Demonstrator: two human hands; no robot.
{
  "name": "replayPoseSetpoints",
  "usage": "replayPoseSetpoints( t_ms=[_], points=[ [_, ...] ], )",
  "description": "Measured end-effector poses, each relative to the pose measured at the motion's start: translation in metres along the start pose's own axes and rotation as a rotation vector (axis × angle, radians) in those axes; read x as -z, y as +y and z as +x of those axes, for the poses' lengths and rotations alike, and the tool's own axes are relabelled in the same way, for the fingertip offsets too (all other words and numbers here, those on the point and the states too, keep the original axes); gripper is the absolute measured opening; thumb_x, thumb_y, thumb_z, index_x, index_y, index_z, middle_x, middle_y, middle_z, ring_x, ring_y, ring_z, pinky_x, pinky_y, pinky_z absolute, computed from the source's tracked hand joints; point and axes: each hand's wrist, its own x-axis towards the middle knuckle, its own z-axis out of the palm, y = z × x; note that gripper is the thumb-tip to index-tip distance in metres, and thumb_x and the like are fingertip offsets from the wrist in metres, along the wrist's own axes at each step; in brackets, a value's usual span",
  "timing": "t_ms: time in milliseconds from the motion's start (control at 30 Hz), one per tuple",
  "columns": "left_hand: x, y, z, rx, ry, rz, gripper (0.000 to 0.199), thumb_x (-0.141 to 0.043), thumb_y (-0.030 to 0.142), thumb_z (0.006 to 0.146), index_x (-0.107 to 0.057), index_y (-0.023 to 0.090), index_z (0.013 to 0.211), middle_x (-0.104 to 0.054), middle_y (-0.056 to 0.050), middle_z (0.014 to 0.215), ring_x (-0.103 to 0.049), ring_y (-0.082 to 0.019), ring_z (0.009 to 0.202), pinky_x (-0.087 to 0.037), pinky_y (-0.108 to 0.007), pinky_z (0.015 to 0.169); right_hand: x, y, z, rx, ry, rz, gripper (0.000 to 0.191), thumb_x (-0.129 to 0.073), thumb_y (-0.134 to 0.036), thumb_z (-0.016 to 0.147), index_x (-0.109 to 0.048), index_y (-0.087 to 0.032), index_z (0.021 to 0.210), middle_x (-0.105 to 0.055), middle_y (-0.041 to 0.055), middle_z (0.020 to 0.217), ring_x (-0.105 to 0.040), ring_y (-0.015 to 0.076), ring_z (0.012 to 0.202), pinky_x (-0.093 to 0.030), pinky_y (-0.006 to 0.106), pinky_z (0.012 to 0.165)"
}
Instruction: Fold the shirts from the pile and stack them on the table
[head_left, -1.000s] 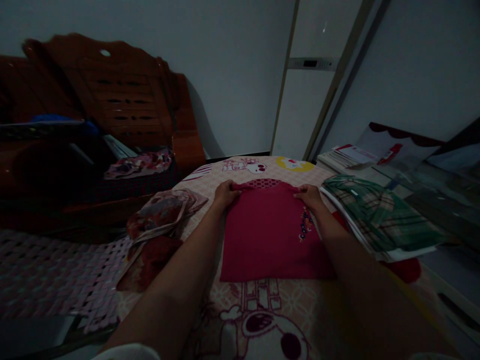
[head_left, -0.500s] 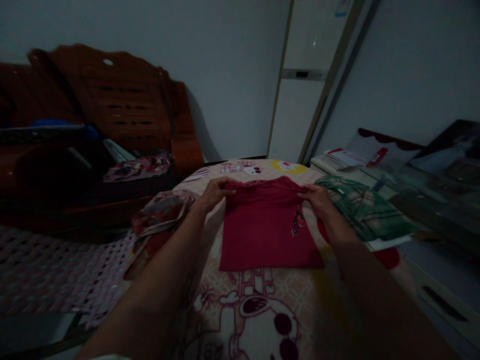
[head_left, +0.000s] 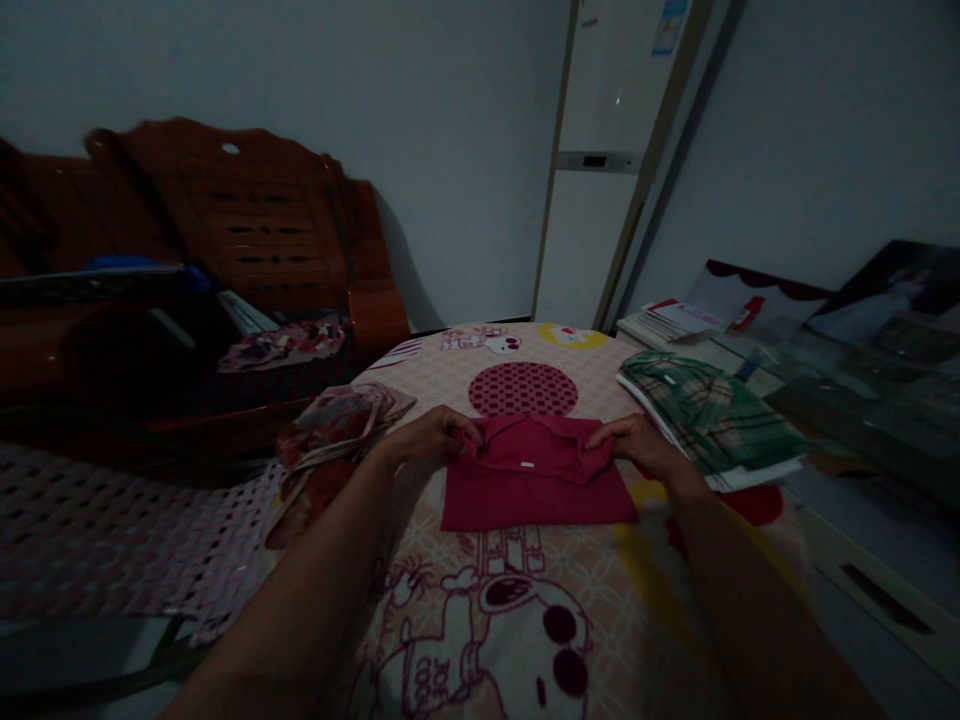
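A dark pink garment [head_left: 536, 500] lies folded on the patterned tablecloth [head_left: 525, 560], its collar part turned down over the front so a small white label shows. My left hand [head_left: 448, 432] pinches the garment's upper left corner. At the upper right, my right hand [head_left: 628, 440] has its fingers closed on the fabric. Just beyond the garment, a dark pink dotted oval [head_left: 523, 388] of the tablecloth's print shows.
A green plaid garment [head_left: 712, 410] lies at the table's right edge, and a floral cloth [head_left: 330, 430] at its left. Further left are a woven chair [head_left: 135, 540] and a wooden sofa [head_left: 255, 220]. A cluttered glass surface [head_left: 847, 370] is at the right.
Both hands have moved nearer to me, bringing the garment's top edge down over its front. The collar and label now show, and the garment covers less of the table.
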Motion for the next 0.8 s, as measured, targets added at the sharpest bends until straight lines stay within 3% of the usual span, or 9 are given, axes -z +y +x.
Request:
replayPoseSetpoints(
  t_ms=[233,433,467,533,600,667,733,800],
  points=[
    [-0.002,0.026,-0.008,-0.056,0.025,-0.072,0.019,-0.073,0.018,0.070,-0.076,0.013,0.088,-0.075,-0.006,0.084,-0.066,-0.014,0.077,-0.049,-0.022,0.073,0.012,0.001,-0.001,0.201,0.083,0.124,0.020,-0.058,-0.017,0.064,-0.077,-0.020,0.070,-0.075,0.0038,0.082,-0.067,0.0178,0.083,-0.049,0.031,0.086],
    [-0.008,0.029,-0.009,0.037,-0.295,0.061,0.029,-0.077,0.031,0.073,-0.077,0.017,0.098,-0.076,-0.006,0.088,-0.067,-0.015,0.073,-0.050,-0.021,0.067,0.018,-0.011,-0.008,-0.038,-0.280,-0.100,0.025,-0.062,-0.022,0.068,-0.079,-0.016,0.085,-0.076,0.0059,0.084,-0.066,0.0164,0.073,-0.051,0.027,0.069],
    [-0.010,0.029,-0.008,0.022,-0.270,0.064,0.030,-0.075,0.035,0.076,-0.077,0.016,0.099,-0.076,-0.007,0.088,-0.067,-0.015,0.073,-0.051,-0.022,0.067,0.017,-0.017,-0.009,-0.043,-0.265,-0.094,0.026,-0.064,-0.026,0.069,-0.079,-0.015,0.088,-0.076,0.0071,0.086,-0.066,0.0170,0.073,-0.052,0.027,0.069],
    [-0.014,0.031,-0.003,-0.069,-0.091,0.081,0.034,-0.066,0.041,0.084,-0.075,0.015,0.104,-0.076,-0.008,0.093,-0.068,-0.017,0.078,-0.053,-0.026,0.071,0.013,-0.029,-0.010,0.001,-0.131,-0.089,0.029,-0.066,-0.035,0.075,-0.078,-0.015,0.092,-0.077,0.0090,0.088,-0.068,0.0197,0.079,-0.054,0.031,0.075],
    [-0.023,0.030,0.006,-0.201,0.159,0.163,0.039,-0.056,0.043,0.090,-0.070,0.015,0.114,-0.073,-0.010,0.108,-0.068,-0.021,0.094,-0.053,-0.032,0.083,0.003,-0.038,-0.006,0.084,0.011,-0.118,0.035,-0.061,-0.043,0.082,-0.077,-0.016,0.098,-0.076,0.0098,0.096,-0.069,0.0233,0.092,-0.053,0.037,0.087],
    [-0.036,0.024,0.017,-0.309,0.333,0.339,0.045,-0.048,0.043,0.094,-0.061,0.017,0.129,-0.063,-0.012,0.130,-0.059,-0.024,0.118,-0.046,-0.039,0.101,-0.013,-0.039,0.001,0.189,0.070,-0.197,0.040,-0.053,-0.046,0.089,-0.073,-0.019,0.111,-0.073,0.0092,0.112,-0.065,0.0255,0.108,-0.048,0.043,0.098],
    [-0.049,0.014,0.027,-0.340,0.349,0.568,0.052,-0.042,0.044,0.097,-0.048,0.017,0.141,-0.048,-0.013,0.147,-0.043,-0.025,0.136,-0.033,-0.044,0.113,-0.032,-0.030,0.010,0.303,0.077,-0.342,0.043,-0.045,-0.043,0.094,-0.065,-0.022,0.126,-0.065,0.0079,0.129,-0.057,0.0252,0.122,-0.041,0.046,0.107],
    [-0.060,0.002,0.035,-0.293,0.265,0.769,0.059,-0.037,0.047,0.098,-0.037,0.015,0.148,-0.035,-0.015,0.154,-0.032,-0.026,0.143,-0.026,-0.045,0.117,-0.050,-0.012,0.018,0.362,0.073,-0.557,0.047,-0.038,-0.041,0.097,-0.054,-0.023,0.138,-0.054,0.0081,0.143,-0.047,0.0241,0.133,-0.033,0.048,0.114]
  ],
)
